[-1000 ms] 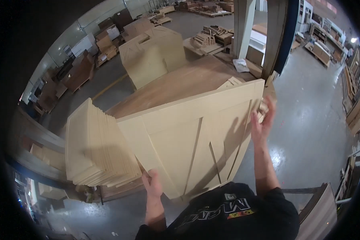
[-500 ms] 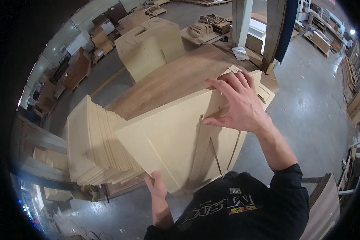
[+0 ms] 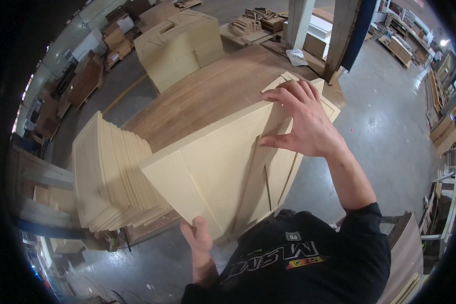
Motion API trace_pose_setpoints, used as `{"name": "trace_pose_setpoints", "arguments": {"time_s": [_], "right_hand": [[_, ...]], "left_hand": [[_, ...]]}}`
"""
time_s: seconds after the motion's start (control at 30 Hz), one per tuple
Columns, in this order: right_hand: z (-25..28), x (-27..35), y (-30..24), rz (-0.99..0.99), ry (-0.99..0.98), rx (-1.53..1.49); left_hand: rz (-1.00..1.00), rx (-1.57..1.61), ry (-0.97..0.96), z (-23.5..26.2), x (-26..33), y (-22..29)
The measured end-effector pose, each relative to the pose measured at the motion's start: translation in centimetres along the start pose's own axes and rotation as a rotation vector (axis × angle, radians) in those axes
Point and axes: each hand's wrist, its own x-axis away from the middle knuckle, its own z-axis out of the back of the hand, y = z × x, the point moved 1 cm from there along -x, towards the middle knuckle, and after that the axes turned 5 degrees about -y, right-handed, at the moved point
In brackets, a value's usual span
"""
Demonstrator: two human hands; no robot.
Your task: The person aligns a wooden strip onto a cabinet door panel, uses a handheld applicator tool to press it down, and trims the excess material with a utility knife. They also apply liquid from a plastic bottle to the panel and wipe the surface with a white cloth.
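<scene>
The cream panel (image 3: pixel 228 175) sits in the middle of my view, tilted, its grooved face turned up and back toward me at 6 o'clock. Its longer edge, as I see it, runs from 8 to 2 o'clock. My right hand (image 3: pixel 309 121) spans its upper part near 2 o'clock: fingers hooked over the far edge, thumb stretched wide of them onto the face. My left hand (image 3: pixel 197 237) pinches the lower-left edge at 7 o'clock, thumb up; the other fingers are mostly hidden, so I can't tell how they lie. At 9 o'clock stands a panel stack (image 3: pixel 114 177). Beyond, toward 12, spreads the brown tabletop (image 3: pixel 202 96), with a large cream block (image 3: pixel 180 55) at 11 and grey floor (image 3: pixel 385 121) at 3.
</scene>
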Motion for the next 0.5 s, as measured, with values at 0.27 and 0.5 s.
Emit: {"name": "trace_pose_setpoints", "arguments": {"time_s": [0.27, 0.5], "right_hand": [[0.5, 0.1, -0.5, -0.076, -0.073, -0.052], [-0.5, -0.3, 0.0, -0.061, -0.047, -0.038]], "left_hand": [[0.137, -0.126, 0.001, 2.4, 2.2, -3.5], [0.174, -0.17, 0.177, 0.2, 1.2, -1.5]]}}
